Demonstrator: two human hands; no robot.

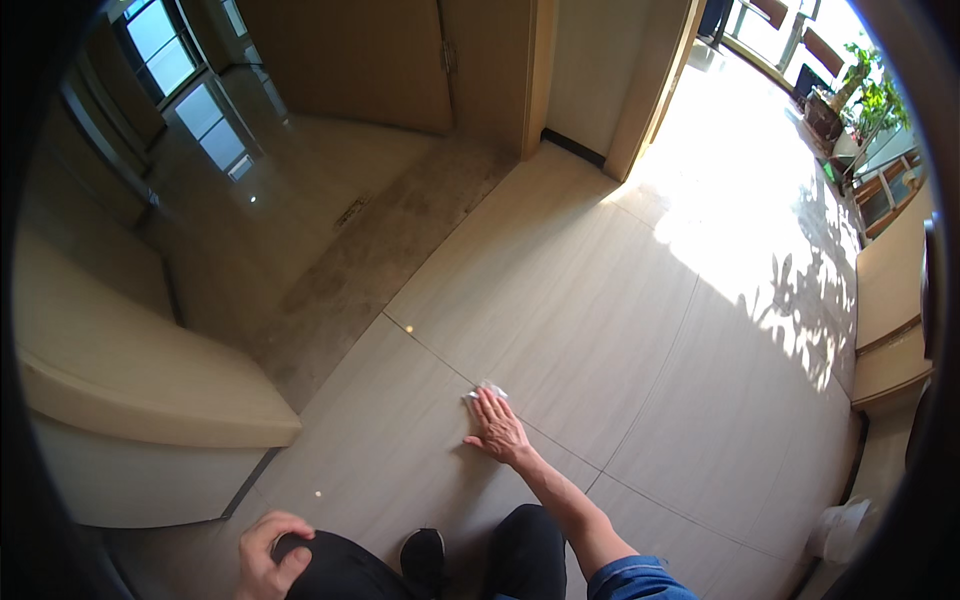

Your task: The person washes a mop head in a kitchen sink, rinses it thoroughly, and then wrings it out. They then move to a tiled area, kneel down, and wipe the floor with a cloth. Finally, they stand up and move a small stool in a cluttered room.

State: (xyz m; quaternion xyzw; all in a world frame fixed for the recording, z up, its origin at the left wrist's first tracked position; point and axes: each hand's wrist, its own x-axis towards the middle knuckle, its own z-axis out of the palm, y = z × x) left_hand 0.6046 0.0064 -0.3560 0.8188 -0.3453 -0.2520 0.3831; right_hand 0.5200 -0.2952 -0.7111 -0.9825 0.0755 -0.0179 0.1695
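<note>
My right hand (499, 429) lies flat with spread fingers on a crumpled white tissue or cloth (491, 390), pressing it to the pale floor tiles (555, 337) at a tile joint. The palm hides part of the white piece. At the lower left, my left hand (276, 551) rests curved over my knee, in black trousers (337, 562), with no object seen in it. A black shoe (422, 555) shows between my legs.
A wooden door frame (536, 82) and a brown door (352, 60) stand ahead, beside a dark stone threshold (397, 225). Potted plants (877, 97) are at the upper right, a white bin-like container (840, 529) at the lower right. A wood-trimmed wall end (172, 412) is at left.
</note>
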